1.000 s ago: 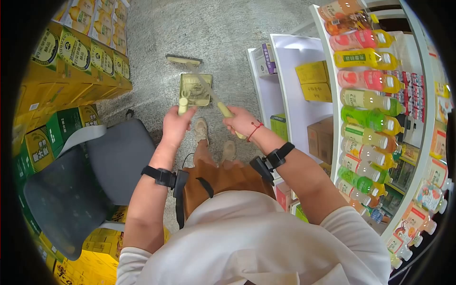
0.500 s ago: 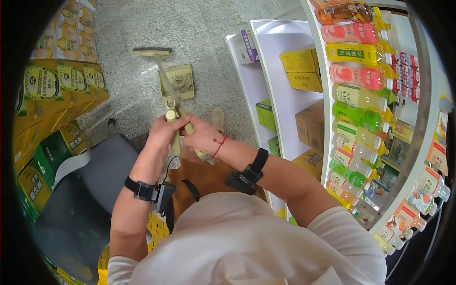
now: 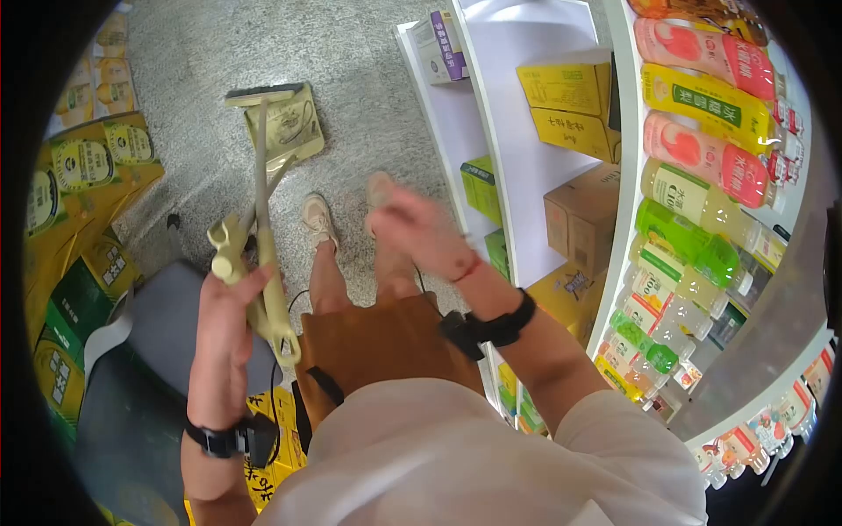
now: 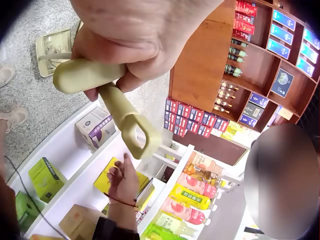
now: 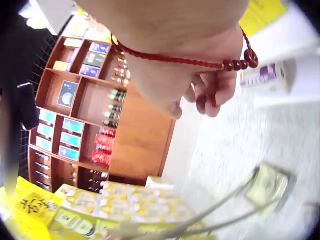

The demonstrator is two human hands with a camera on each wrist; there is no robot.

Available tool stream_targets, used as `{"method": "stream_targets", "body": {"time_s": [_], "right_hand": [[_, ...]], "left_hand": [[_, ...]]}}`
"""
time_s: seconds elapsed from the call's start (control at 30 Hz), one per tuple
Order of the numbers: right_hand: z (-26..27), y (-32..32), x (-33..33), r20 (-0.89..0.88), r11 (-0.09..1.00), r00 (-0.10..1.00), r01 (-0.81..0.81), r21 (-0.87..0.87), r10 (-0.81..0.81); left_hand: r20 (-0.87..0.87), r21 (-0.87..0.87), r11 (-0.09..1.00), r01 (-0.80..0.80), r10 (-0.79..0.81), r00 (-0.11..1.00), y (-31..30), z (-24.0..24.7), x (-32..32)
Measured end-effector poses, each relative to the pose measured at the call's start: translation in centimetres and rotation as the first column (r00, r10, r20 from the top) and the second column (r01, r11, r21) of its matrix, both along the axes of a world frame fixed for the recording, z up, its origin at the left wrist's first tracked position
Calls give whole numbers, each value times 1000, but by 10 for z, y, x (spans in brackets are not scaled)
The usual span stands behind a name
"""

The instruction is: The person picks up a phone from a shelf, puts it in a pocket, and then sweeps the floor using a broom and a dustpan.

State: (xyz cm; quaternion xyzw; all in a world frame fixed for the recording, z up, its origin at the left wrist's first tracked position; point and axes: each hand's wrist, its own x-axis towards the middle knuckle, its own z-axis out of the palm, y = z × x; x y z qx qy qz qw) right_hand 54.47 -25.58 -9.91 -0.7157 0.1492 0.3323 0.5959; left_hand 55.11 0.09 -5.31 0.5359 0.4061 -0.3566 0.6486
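Left hand [image 3: 224, 320] grips broom [image 3: 260, 175] and dustpan [image 3: 294, 127] together by their handles. Right hand [image 3: 412, 223], at 3 o'clock of it, is blurred, loosely curled and empty.

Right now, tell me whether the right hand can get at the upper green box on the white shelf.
Probably yes: the right hand is empty, beside the open white shelf, nothing between it and the upper green box.

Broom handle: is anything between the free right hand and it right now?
Nothing visible does. The left hand grips the broom handle and the dustpan handle together. The right hand is apart from them and holds nothing, with only open air between, above the shoes.
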Motion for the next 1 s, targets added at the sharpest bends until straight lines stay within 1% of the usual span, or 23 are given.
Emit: {"method": "stream_targets", "body": {"time_s": [0.03, 0.07, 0.1, 0.13, 0.17, 0.23, 0.27, 0.3, 0.33, 0.37, 0.43, 0.47, 0.57, 0.63, 0.7, 0.73, 0.8, 0.9, 0.93, 0.97, 1.0], "right_hand": [[-1, -29, 10, 134, 984, 989, 77, -162, -55], [-25, -66, 3, 394, 929, 909, 255, -267, -137], [-29, -101, 9, 531, 806, 847, 308, -507, 11], [-27, -131, 18, 569, 616, 819, 408, -673, 80], [-31, -167, 22, 591, 392, 773, 482, -783, 231], [-26, -230, 37, 555, 168, 677, 551, -818, 483], [-26, -239, 43, 562, 171, 672, 557, -813, 482], [-25, -245, 51, 580, 89, 779, 577, -812, 240], [-23, -249, 59, 575, 6, 818, 575, -818, -25], [-19, -253, 66, 578, 7, 815, 579, -816, -29], [-13, -258, 78, 605, 196, 791, 609, -768, -88], [-16, -276, 79, 573, 191, 818, 556, -809, 46], [-18, -293, 89, 545, 224, 837, 523, -823, 49], [-14, -301, 97, 513, 252, 856, 483, -838, 64], [-13, -312, 103, 477, 280, 875, 438, -854, 85], [-17, -319, 105, 481, 283, 873, 442, -851, 82], [-27, -334, 105, 457, 95, 847, 449, -889, 270], [-42, -357, 109, 335, -190, 784, 490, -851, 522], [-46, -366, 110, 335, -188, 785, 489, -852, 522], [-49, -376, 109, 462, 22, 822, 483, -876, 333], [-48, -376, 110, 529, 228, 841, 497, -837, 111]], "left_hand": [[2, 43, 999, -16, 16, 1000, -3, -2, -4], [6, 86, 996, -33, 33, 999, -5, -4, -8], [5, 86, 996, -28, 28, 1000, -5, -5, -10], [-4, 107, 994, -21, 22, 1000, -3, -5, -9], [-12, 131, 991, -15, 17, 1000, 0, -5, -9], [-24, 130, 991, 18, -15, 1000, 9, -7, -8], [-39, 125, 991, 48, -43, 998, 11, -7, -8], [-33, 129, 991, 46, -42, 999, 9, -7, -9], [-29, 143, 989, 31, -27, 999, 8, -6, -8], [-30, 156, 988, 19, -14, 999, 6, -6, -7], [-37, 162, 986, 43, -38, 999, 5, -4, -4], [-39, 152, 988, 39, -33, 999, 7, -4, -5], [-23, 158, 987, 44, -40, 999, 5, -3, -5], [-17, 140, 990, -3, 5, 1000, 1, -3, -5], [-16, 132, 991, -5, 8, 1000, -2, -2, -4], [-18, 123, 992, -9, 12, 1000, -3, -3, -3], [-18, 119, 993, -5, 7, 1000, -3, -2, -4], [-17, 119, 993, 13, -11, 1000, -5, -3, -4], [-22, 124, 992, 29, -26, 999, -6, -4, -5], [-25, 123, 992, 30, -27, 999, -7, -4, -5], [-40, 128, 991, 38, -33, 999, -8, -3, -4]]}}
